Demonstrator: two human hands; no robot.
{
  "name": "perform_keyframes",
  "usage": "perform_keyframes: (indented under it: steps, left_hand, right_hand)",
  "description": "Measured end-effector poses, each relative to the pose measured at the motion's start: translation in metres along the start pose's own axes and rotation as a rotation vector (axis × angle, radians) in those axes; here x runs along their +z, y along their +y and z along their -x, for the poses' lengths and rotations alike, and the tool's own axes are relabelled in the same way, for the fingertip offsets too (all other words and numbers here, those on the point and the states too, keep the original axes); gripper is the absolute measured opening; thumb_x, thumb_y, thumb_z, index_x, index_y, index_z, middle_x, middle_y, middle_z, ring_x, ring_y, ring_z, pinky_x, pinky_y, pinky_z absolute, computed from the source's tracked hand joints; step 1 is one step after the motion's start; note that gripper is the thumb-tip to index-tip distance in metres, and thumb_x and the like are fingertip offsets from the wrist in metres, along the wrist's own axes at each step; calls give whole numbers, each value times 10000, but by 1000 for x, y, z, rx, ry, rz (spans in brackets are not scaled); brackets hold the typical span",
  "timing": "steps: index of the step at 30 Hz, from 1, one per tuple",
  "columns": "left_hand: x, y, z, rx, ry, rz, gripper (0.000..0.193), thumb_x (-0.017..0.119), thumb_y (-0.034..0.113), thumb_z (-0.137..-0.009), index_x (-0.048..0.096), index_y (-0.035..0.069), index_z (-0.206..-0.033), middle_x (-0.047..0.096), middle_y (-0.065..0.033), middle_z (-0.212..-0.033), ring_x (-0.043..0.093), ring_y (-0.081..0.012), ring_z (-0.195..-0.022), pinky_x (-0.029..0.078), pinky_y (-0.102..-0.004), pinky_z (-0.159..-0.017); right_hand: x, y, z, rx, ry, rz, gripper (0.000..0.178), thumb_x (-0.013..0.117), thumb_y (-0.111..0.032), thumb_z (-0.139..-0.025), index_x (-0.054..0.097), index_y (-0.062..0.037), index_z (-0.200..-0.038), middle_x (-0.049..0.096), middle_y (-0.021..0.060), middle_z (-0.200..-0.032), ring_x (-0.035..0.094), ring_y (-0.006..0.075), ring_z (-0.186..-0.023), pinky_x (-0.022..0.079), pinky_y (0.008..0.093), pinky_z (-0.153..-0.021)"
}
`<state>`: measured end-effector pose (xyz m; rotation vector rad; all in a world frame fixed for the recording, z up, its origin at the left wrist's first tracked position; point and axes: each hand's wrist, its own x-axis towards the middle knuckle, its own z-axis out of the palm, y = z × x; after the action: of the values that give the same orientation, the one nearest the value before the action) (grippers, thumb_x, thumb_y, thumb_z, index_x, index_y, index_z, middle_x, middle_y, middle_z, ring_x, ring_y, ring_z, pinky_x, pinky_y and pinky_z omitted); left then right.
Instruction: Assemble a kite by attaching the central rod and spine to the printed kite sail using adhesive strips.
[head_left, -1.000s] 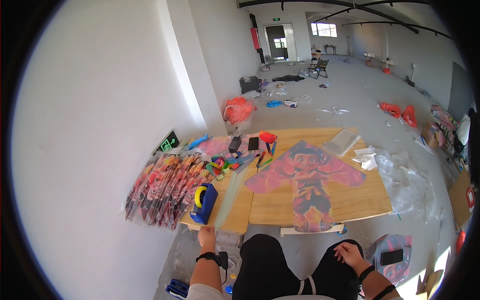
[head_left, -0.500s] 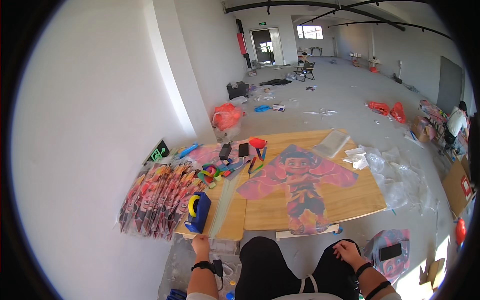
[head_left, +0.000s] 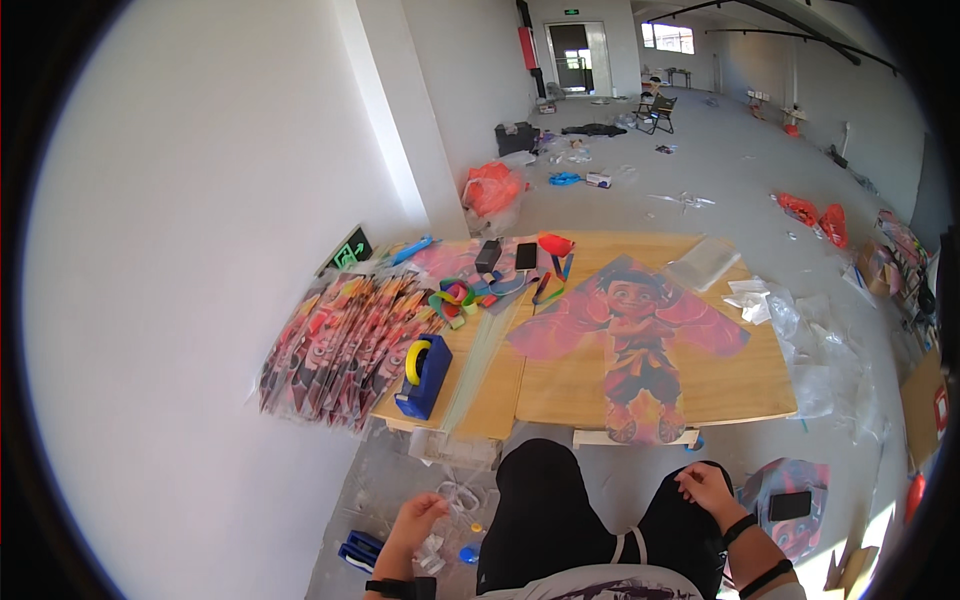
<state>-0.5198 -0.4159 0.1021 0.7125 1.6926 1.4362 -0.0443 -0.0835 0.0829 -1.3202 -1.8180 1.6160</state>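
Blue dispenser (head_left: 432,378) at near left of table (head_left: 745,385); printed sheet (head_left: 640,350) right of it, lower end past the near edge. Sheet looks limp: best kept flat, handled by edges. Left hand (head_left: 415,520) above floor (head_left: 392,468), half curled, tips close; whether gripping, cannot tell. Right hand (head_left: 706,488) on knee (head_left: 662,520), loosely curled, grip likewise unclear.

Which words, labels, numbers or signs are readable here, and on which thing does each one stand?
Exit sign: green running figure and arrow, no readable words.
Green sign above the far doorway: too small to read.
Small white carton: print too small.
Red-and-white label on the cardboard box at right: unreadable.
No words or numbers are clear enough to quote.
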Motion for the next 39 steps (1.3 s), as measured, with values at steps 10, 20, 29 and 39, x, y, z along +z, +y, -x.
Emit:
perform_keyframes:
  steps: [10, 20, 29, 39]
  left_hand:
    - [107, 57, 8, -6, -470, -221, 142, 623, 148, -988, 651, 19, -1041, 669, -9, -912, 615, -88, -896, 478, -248, -827]
    - [52, 20, -89, 303, 31, -606, 182, 588, 203, -983, 670, 61, -1062, 703, -133, -902, 691, -287, -866, 543, -386, -806]
    - [14, -64, -195, 194, -141, -1150, 196, 628, 199, -829, 757, 94, -932, 709, -206, -1015, 675, -378, -982, 536, -480, -861]
    - [13, -128, -247, -138, -160, -1423, 269, 691, 225, -736, 783, 117, -965, 726, -172, -1042, 688, -356, -1015, 540, -419, -910]
  right_hand:
    - [77, -112, 32, -215, -603, -396, 225, 622, -2, -939, 673, 18, -1157, 713, 110, -989, 685, 173, -853, 565, 307, -762]
    - [47, -78, 41, -302, -93, -588, 212, 549, -144, -1021, 680, 20, -1045, 680, 133, -1035, 695, 233, -889, 575, 341, -736]
    - [15, 20, 63, -127, 252, -696, 220, 531, -223, -1046, 613, -46, -1150, 695, 100, -1077, 707, 209, -893, 590, 345, -742]
    - [33, 14, 48, -98, 291, -764, 222, 552, -194, -1037, 643, -8, -1117, 706, 122, -1051, 707, 209, -874, 578, 327, -784]
